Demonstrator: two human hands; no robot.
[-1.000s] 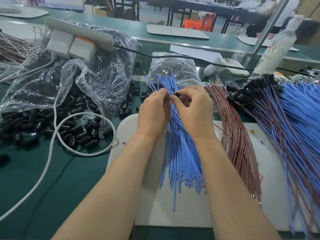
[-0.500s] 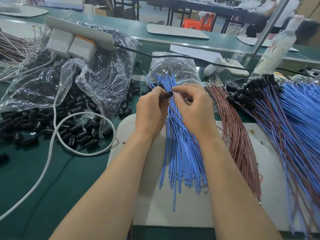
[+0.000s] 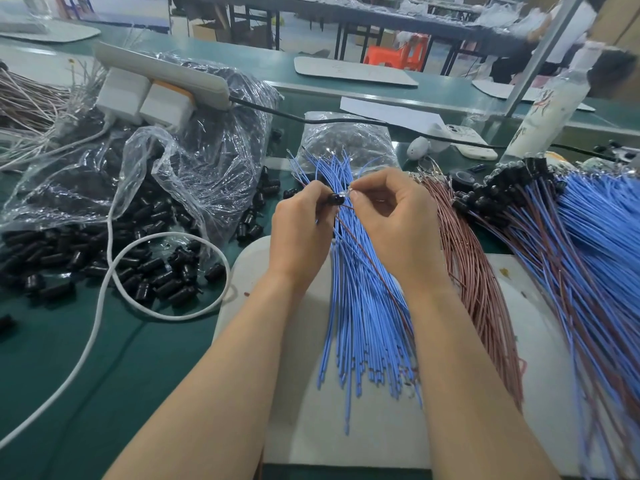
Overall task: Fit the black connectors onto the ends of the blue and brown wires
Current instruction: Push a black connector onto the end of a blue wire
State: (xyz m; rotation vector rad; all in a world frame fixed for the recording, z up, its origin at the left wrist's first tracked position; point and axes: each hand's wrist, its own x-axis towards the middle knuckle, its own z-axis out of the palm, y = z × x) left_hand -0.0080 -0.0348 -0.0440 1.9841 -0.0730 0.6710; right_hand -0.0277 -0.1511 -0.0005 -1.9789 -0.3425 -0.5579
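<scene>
So that they align, our left hand pinches a small black plastic connector while the grip of our right hand pinches thin wire ends.

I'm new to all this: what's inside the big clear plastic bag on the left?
Black connectors, many spilling from the bag onto the green table. A power strip lying on top and the shiny creases hide how full it is.

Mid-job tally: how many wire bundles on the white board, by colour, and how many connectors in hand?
Blue wire bundle, no connectors: 1
Brown wire bundle, no connectors: 1
Mixed blue-and-brown heap, connectors fitted: 1
Black connector in left hand: 1
Total: 4
</scene>
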